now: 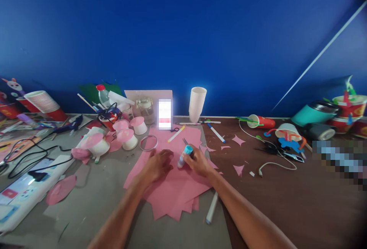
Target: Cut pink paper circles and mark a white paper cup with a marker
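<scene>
A plain blue wall (183, 42) rises behind a dark brown tabletop (272, 210).

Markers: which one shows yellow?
The marker lying on the pink paper, right of the lit screen. The blue-capped marker lies off it, on the brown table.

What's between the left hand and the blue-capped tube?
In the head view, only pink paper lies between the left hand and the blue-capped tube in the right hand.
</scene>
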Demonstrator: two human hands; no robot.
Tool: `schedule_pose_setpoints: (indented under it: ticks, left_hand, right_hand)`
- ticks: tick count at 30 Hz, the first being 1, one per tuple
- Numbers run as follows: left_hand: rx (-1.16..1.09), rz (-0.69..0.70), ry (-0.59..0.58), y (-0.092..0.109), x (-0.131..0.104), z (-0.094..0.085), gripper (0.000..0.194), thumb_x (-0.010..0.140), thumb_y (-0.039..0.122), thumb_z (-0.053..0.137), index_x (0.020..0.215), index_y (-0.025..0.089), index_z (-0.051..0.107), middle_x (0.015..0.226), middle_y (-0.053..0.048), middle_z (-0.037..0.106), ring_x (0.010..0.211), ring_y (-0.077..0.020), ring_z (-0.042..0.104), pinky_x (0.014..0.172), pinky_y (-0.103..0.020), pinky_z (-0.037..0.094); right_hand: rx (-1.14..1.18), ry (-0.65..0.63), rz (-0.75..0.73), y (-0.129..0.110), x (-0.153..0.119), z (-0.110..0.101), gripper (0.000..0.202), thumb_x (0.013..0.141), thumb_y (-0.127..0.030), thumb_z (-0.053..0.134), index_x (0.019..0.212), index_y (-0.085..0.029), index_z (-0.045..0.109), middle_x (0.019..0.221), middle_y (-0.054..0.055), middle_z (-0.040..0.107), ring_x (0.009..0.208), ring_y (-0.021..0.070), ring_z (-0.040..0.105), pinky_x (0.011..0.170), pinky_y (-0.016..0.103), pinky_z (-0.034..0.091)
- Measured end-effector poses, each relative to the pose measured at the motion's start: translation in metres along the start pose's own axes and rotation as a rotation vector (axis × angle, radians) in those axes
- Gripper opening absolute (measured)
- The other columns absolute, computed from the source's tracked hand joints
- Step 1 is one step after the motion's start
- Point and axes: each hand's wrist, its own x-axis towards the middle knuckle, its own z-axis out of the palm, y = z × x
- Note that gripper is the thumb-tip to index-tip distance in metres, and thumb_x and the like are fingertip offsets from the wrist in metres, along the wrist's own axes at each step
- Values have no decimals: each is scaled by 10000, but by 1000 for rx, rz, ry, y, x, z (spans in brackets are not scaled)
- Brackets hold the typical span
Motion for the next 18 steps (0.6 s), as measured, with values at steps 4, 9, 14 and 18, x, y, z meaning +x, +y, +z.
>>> schedule_pose_setpoints:
  ticks: [4, 9, 14, 18]
  left_hand:
    - [1, 19, 7, -2, 0, 1, 474, 969, 223, 682, 1438, 285, 699, 1605, -122, 718, 1482, -375, 667, 1345, -657, 362]
    - [13, 26, 28, -2, 0, 3, 444, 991, 240, 669, 1433, 230, 707, 1600, -149, 719, 1457, -373, 686, 1310, -607, 411]
    - [16, 27, 12, -3, 1, 3, 488, 969, 236, 661, 1456, 220, 696, 1595, -161, 721, 1453, -389, 687, 1314, -657, 397]
    - [8, 26, 1, -3, 2, 1, 490, 978, 251, 659, 1467, 237, 699, 1607, -160, 713, 1475, -390, 673, 1339, -667, 369]
  right_hand:
    - [88, 145, 26, 3, 8, -5, 380, 987, -650, 636, 958, -271, 633, 815, 53, 761, 764, 263, 743, 744, 397, 638]
    - [-105, 80, 14, 7, 7, 2, 215, 944, -487, 645, 912, -281, 590, 810, 49, 755, 749, 245, 708, 743, 365, 604]
    - [-210, -1, 1, 4, 3, 1, 192, 907, -362, 667, 808, -294, 518, 697, 24, 689, 644, 227, 639, 674, 354, 563]
    - [-13, 24, 65, 1, 4, -5, 198, 984, -407, 619, 839, -284, 565, 668, 12, 716, 672, 233, 715, 722, 358, 604]
